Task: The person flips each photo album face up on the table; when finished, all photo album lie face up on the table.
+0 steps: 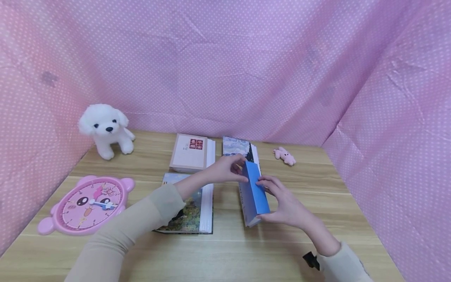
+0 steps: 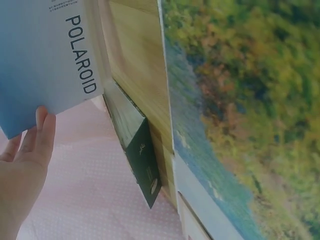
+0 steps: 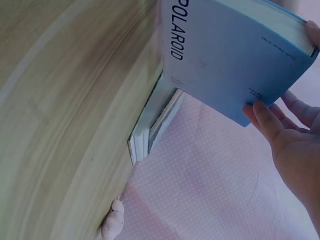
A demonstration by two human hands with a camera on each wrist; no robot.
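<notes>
Both hands hold a blue photo album [image 1: 256, 188] with POLAROID lettering on its pale cover, tilted up on edge above the table. My left hand [image 1: 229, 169] is at its far end, with fingertips at a corner of the cover in the left wrist view. Nearer to me, my right hand [image 1: 287, 201] grips the album from the right, its thumb at the near end and its fingers against the cover. Just behind it lies an album with a purple cloud picture [image 1: 237, 146], partly hidden by my left hand and the blue album.
Left of the hands lie a landscape-painting album [image 1: 192, 209] and a cream album [image 1: 186, 153] with red squares. A pink toy clock [image 1: 88, 203] and a white plush dog [image 1: 107, 129] stand at the left. A small pink plush toy [image 1: 285, 156] lies back right. Pink dotted cloth [image 1: 225, 70] surrounds the table.
</notes>
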